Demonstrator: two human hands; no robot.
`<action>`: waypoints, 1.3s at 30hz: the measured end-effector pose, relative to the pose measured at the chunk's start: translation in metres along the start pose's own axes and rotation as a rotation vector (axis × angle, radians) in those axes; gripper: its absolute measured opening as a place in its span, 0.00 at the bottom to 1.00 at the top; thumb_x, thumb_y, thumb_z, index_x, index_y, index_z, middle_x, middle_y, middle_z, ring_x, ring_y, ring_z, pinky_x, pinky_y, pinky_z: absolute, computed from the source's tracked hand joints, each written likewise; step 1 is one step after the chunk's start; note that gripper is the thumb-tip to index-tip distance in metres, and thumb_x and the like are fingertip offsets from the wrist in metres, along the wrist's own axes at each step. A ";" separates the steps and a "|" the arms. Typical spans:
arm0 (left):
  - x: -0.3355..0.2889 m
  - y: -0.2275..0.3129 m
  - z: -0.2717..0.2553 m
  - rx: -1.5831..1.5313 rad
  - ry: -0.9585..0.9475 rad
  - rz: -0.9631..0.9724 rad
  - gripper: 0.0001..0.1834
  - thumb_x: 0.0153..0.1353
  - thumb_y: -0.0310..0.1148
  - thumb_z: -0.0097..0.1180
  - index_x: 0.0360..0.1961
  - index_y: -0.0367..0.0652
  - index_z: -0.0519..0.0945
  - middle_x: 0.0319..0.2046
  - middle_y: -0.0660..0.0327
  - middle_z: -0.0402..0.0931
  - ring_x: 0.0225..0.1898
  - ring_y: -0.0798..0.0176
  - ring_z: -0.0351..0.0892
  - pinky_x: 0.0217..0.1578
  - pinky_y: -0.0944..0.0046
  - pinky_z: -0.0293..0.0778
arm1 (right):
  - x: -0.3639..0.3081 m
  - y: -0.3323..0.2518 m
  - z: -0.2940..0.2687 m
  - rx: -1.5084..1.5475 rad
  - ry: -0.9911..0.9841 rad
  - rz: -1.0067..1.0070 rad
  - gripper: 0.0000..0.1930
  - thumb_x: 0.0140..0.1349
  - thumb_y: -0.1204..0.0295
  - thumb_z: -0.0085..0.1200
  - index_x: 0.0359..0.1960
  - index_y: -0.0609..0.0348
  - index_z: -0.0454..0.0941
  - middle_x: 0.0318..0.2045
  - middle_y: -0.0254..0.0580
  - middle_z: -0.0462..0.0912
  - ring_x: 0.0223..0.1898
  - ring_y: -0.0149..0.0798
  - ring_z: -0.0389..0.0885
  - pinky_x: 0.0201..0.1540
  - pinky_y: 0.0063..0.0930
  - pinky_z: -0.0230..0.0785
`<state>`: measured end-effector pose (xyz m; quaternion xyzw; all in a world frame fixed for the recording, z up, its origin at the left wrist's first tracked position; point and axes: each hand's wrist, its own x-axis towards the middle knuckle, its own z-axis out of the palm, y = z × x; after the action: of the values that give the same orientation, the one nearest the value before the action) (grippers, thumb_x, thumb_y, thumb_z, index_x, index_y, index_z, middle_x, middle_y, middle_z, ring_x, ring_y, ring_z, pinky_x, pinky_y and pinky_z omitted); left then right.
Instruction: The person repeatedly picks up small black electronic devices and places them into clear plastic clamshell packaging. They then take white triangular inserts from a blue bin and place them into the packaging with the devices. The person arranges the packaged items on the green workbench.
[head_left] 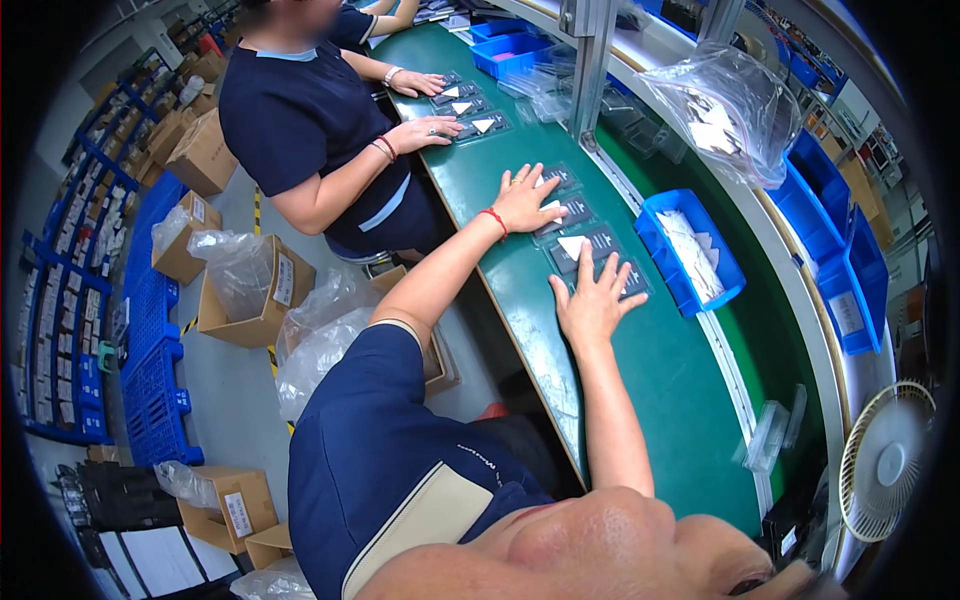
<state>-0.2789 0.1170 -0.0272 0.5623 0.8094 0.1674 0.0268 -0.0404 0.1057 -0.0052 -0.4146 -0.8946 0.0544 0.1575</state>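
Observation:
My left hand lies with fingers spread over flat dark packs in clear plastic, its fingertips on a pack with a white triangle. Nearer to me, my right hand is spread, its fingertips at the edge of another dark pack that also bears a white triangle. Part of a further dark pack shows beside its fingers. The packs lie flat in a row on the green bench. Neither hand grips anything; my palms and fingers cover parts of the packs.
A blue bin with white pieces stands right of the packs. Across the bench corner, a co-worker has both hands on similar packs. A clear bag hangs over the shelf edge; a fan stands at right. Cartons line the floor.

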 end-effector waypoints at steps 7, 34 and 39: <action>0.029 -0.071 -0.026 -0.113 0.257 -0.001 0.40 0.57 0.63 0.52 0.65 0.51 0.69 0.69 0.41 0.51 0.73 0.40 0.42 0.67 0.33 0.36 | 0.061 -0.030 0.039 0.336 0.434 -0.084 0.36 0.59 0.52 0.58 0.66 0.54 0.61 0.64 0.59 0.61 0.69 0.62 0.51 0.62 0.79 0.35; -0.255 0.356 0.103 -1.082 -0.391 1.639 0.23 0.62 0.53 0.53 0.30 0.40 0.80 0.40 0.46 0.74 0.52 0.44 0.70 0.55 0.38 0.62 | -0.266 0.151 -0.058 1.158 -0.048 0.533 0.18 0.61 0.72 0.52 0.52 0.66 0.73 0.51 0.51 0.76 0.50 0.40 0.75 0.55 0.35 0.66; -0.260 0.401 0.119 -1.066 -0.801 1.432 0.23 0.62 0.52 0.53 0.32 0.40 0.82 0.41 0.48 0.74 0.52 0.44 0.70 0.57 0.39 0.60 | -0.264 0.180 -0.025 0.968 0.031 0.499 0.18 0.61 0.72 0.52 0.53 0.66 0.72 0.51 0.52 0.76 0.50 0.40 0.75 0.56 0.35 0.65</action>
<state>0.2054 0.0321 -0.0559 0.8501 0.0257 0.2847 0.4424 0.2587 0.0215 -0.0855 -0.4950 -0.6395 0.4897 0.3259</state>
